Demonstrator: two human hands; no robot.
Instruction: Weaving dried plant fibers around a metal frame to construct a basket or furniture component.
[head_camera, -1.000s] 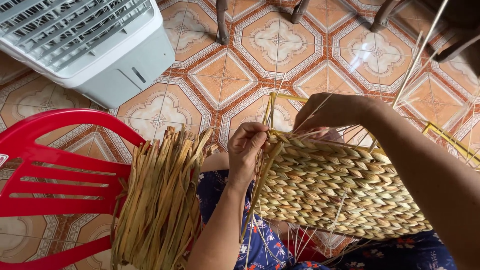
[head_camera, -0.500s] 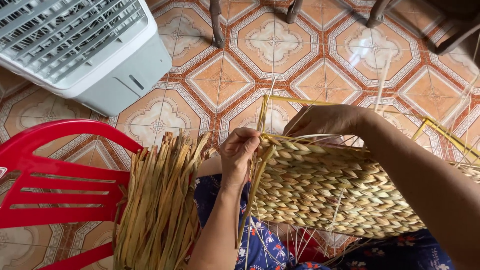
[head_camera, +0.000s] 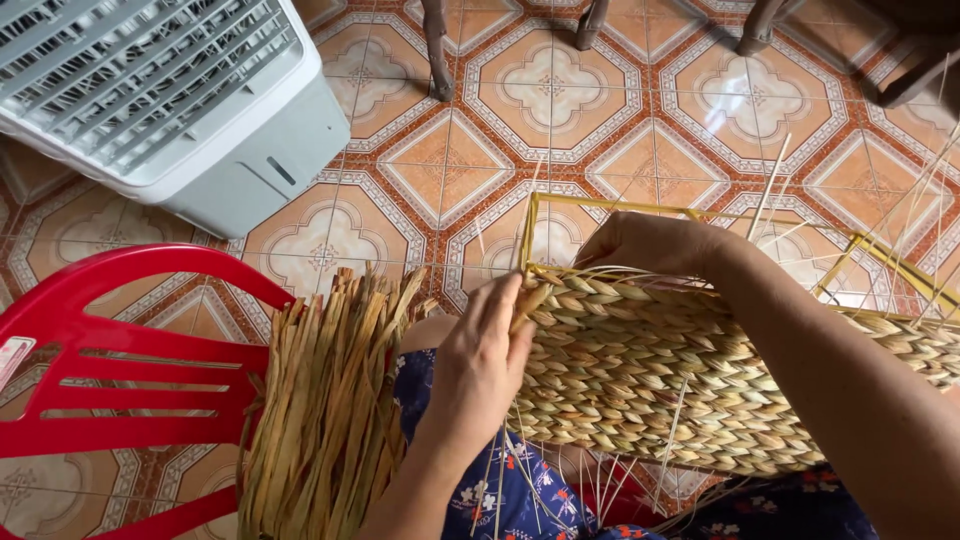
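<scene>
I log: left hand pinching a strand at woven basket corner (frame centre) | right hand gripping yellow frame | dried straw bundle lower left.

Both forearms bare, no sleeves, rings or watch showing; lap looks like navy cloth with small flowers.

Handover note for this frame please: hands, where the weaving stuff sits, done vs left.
Left hand: fingers pinching a strand at the woven basket's left corner.
Right hand: resting on the top edge, by the yellow wire frame.
Basket lies across the lap; bundle of dried strands on the left, against the red plastic chair.
Done: side wall woven up to the top edge.
Left: frame beyond bare, loose thin stakes sticking out.
</scene>
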